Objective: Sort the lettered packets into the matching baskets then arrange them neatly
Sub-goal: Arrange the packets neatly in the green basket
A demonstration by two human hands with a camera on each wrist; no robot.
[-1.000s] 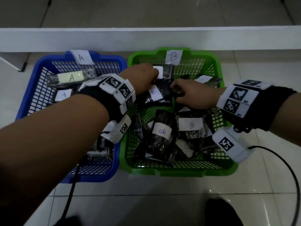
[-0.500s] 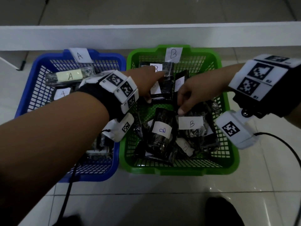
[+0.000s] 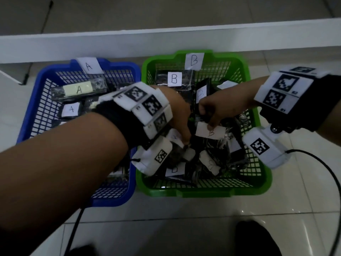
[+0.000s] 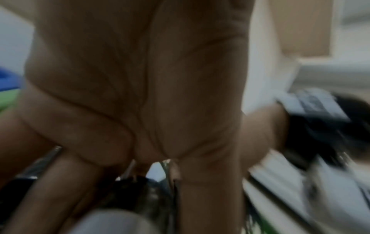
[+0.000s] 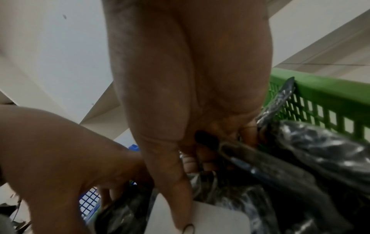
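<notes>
A blue basket (image 3: 42, 85) tagged A stands on the left and holds packets labelled A (image 3: 79, 89). To its right, a green basket (image 3: 203, 193) tagged B holds several black packets with white B labels; one lies flat at the back (image 3: 174, 78). My left hand (image 3: 184, 139) reaches down into the middle of the green basket, its fingers curled on a black packet (image 5: 120, 213). My right hand (image 3: 210, 121) grips another B packet (image 3: 210, 133), thumb on its white label and fingers curled under its edge (image 5: 200, 163). The left wrist view is blurred.
A white ledge (image 3: 166, 41) runs across behind both baskets. The baskets stand side by side on a pale tiled floor (image 3: 184, 228). Black cables (image 3: 328, 182) trail from both wrist cameras. A dark shoe (image 3: 258, 237) shows at the bottom edge.
My left hand has left the packets at the back and come down into the basket's middle. My right hand has moved lower and taken hold of the B packet, which has shifted slightly.
</notes>
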